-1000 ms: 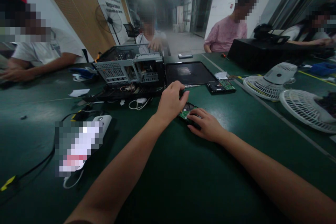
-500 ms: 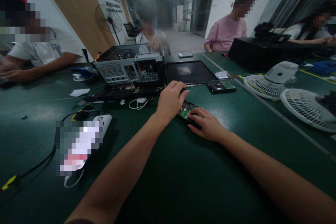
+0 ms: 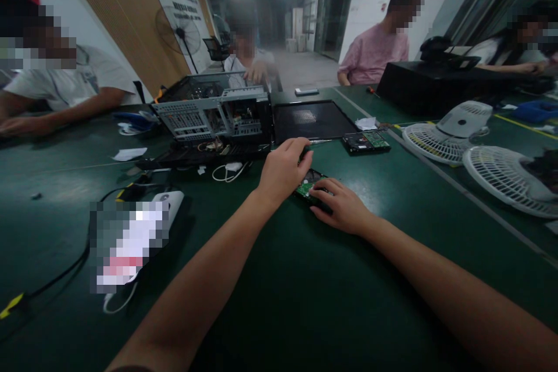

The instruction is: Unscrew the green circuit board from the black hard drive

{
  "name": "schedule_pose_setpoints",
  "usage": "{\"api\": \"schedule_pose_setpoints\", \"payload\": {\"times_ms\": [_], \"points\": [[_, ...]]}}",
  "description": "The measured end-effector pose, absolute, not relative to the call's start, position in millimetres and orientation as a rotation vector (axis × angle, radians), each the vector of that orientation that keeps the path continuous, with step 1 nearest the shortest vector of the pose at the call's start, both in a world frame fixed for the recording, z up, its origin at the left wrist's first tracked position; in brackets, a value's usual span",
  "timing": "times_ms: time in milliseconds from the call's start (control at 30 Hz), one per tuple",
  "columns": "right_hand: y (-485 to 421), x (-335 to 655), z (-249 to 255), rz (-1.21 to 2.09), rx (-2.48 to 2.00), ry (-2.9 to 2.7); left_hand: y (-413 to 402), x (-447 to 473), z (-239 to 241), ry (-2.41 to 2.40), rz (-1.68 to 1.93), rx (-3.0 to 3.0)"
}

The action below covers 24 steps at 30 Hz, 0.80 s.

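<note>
A hard drive (image 3: pixel 306 184) lies on the green table with its green circuit board facing up. My right hand (image 3: pixel 340 204) grips its near right side, fingers curled over the edge and board. Just over the drive's left end is my left hand (image 3: pixel 285 167), fingers curled around something dark that they mostly hide. I cannot make out what it is. A second hard drive (image 3: pixel 366 142) rests farther back to the right. Behind my left hand, the thin tip of a metal tool (image 3: pixel 320 141) shows on the table.
An opened computer case (image 3: pixel 213 116) stands back left, beside a black panel (image 3: pixel 314 119). A phone-like device (image 3: pixel 139 238) with cables lies left. White fans (image 3: pixel 514 183) and a black box (image 3: pixel 418 90) are at right. Several people sit around the table.
The whole view has shifted very slightly. Both hands keep nearly the same places at the hard drive, my left hand turned a little.
</note>
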State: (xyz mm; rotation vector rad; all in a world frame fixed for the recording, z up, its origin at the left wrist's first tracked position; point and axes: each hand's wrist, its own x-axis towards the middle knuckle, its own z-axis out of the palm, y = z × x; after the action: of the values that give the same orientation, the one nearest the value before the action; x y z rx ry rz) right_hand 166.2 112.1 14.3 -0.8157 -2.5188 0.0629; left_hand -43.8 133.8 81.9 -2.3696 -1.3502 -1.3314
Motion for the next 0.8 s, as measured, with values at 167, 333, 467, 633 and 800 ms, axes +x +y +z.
{"api": "schedule_pose_setpoints", "payload": {"times_ms": [167, 333, 467, 633, 800], "points": [[112.2, 166.7, 13.9, 0.057, -0.829, -2.52, 135.2, -44.8, 79.1, -1.373, -1.392, -2.336], [112.2, 166.5, 15.1, 0.053, -0.822, -2.537, 135.3, -46.2, 79.3, -1.382, -1.397, -2.319], [111.8, 166.1, 16.2, 0.052, -0.818, -2.53, 134.2, -44.8, 80.9, -1.377, -1.398, -2.315], [111.3, 166.1, 17.4, 0.058, -0.823, -2.531, 135.0, -44.5, 82.2, -1.403, -1.379, -2.319], [111.7, 166.4, 16.5, 0.061, -0.832, -2.526, 137.8, -51.7, 86.7, -1.442, -1.404, -2.365]]}}
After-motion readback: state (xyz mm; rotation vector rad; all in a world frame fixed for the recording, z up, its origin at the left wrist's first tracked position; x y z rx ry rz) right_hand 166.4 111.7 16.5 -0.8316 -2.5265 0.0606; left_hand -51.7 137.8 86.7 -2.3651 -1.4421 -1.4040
